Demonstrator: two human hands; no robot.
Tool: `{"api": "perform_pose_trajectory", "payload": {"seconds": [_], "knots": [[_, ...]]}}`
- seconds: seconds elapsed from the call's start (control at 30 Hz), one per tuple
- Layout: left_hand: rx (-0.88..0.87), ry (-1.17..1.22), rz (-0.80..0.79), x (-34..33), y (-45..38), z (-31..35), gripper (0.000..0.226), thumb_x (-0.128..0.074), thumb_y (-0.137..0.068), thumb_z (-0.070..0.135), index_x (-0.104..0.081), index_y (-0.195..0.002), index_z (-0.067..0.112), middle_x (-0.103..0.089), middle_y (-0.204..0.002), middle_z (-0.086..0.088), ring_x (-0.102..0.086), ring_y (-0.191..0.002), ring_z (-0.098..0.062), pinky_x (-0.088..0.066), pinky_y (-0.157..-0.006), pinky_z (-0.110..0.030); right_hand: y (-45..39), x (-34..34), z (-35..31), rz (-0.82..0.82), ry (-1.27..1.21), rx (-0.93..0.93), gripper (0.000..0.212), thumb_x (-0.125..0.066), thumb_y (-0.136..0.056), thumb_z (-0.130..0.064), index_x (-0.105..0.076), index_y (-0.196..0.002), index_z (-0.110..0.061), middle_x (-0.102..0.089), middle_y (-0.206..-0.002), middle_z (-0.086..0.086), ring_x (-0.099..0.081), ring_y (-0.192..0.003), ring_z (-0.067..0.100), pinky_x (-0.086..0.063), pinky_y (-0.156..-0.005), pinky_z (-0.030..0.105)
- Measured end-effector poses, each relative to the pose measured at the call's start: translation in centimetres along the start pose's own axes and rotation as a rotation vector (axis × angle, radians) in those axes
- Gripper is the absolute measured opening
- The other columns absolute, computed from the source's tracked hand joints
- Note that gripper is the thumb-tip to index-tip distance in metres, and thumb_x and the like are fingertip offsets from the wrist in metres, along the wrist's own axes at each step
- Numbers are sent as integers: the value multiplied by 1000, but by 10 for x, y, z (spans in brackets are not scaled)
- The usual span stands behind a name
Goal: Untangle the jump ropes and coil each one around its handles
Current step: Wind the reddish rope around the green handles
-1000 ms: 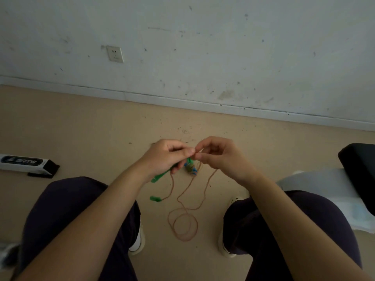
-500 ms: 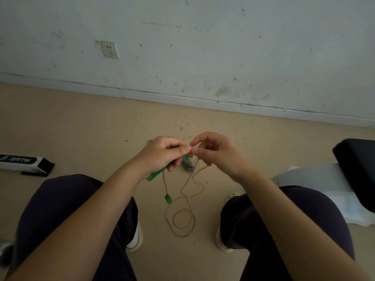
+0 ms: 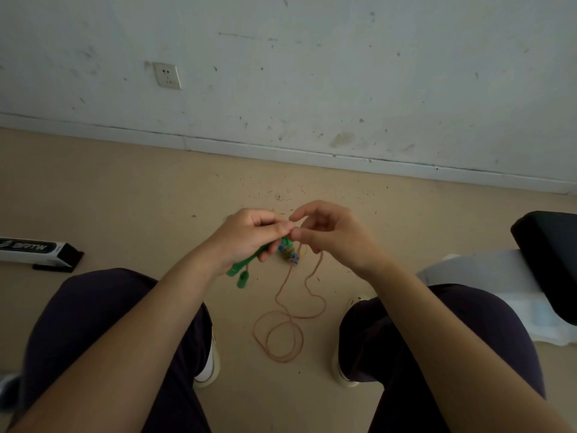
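Between the knees, left hand [image 3: 246,235] grips 2 green handles [image 3: 246,267]; right hand [image 3: 331,232] pinches the orange rope [image 3: 287,323].

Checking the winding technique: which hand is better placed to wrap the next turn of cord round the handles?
The right hand, probably. The orange cord runs up to its fingers from loose loops on the floor, while the left hand grips the green handles and is occupied steadying them.
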State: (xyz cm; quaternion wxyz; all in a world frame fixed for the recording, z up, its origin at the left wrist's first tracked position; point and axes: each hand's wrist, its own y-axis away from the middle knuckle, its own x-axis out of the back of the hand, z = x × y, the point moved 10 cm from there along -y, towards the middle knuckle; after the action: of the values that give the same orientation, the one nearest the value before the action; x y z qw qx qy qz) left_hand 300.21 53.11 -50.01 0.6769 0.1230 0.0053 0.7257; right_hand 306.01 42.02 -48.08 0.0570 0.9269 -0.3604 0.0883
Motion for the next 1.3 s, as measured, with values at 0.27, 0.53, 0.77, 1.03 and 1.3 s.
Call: {"api": "perform_pose_trajectory", "payload": {"seconds": [0.27,0.53,0.77,1.03,1.3], "knots": [[-4,31,74,26,0,3,23,-60,-96,26,-76,-81,19,-57,-59,0,-47,-52,-16,-44,-56,-24,1,60,0,327,-23,21,6,-61,-93,-9,-63,-92,-15,-61,-73,-1,-56,-66,13,-48,-67,30],[10,-4,-15,9,3,6,22,-60,-97,20,-74,-89,4,-59,-61,-6,-52,-51,-16,-50,-59,-28,-3,9,1,84,38,3,4,-67,-88,-2,-68,-92,-4,-63,-65,-10,-54,-58,-2,-41,-56,10],[17,62,-16,11,3,3,21,-59,-97,21,-72,-87,7,-59,-61,-6,-53,-51,-16,-49,-55,-26,-2,18,4,69,-9,2,10,-71,-88,-13,-66,-96,-11,-69,-91,6,-66,-87,21,-54,-86,38],[106,31,-125,-1,6,-5,37,-76,-74,36,-71,-103,14,-65,-72,-3,-57,-61,-18,-51,-60,-27,-2,4,7,-5,69,-41,3,-67,-91,-12,-64,-91,-13,-58,-63,-3,-49,-57,13,-43,-56,28],[172,-96,-104,12,9,-14,34,-82,-73,29,-71,-103,17,-74,-79,0,-68,-68,-20,-55,-63,-29,2,13,8,-43,50,-88,10,-70,-89,-21,-66,-94,-13,-57,-61,-2,-41,-55,18,-33,-51,29]]}}
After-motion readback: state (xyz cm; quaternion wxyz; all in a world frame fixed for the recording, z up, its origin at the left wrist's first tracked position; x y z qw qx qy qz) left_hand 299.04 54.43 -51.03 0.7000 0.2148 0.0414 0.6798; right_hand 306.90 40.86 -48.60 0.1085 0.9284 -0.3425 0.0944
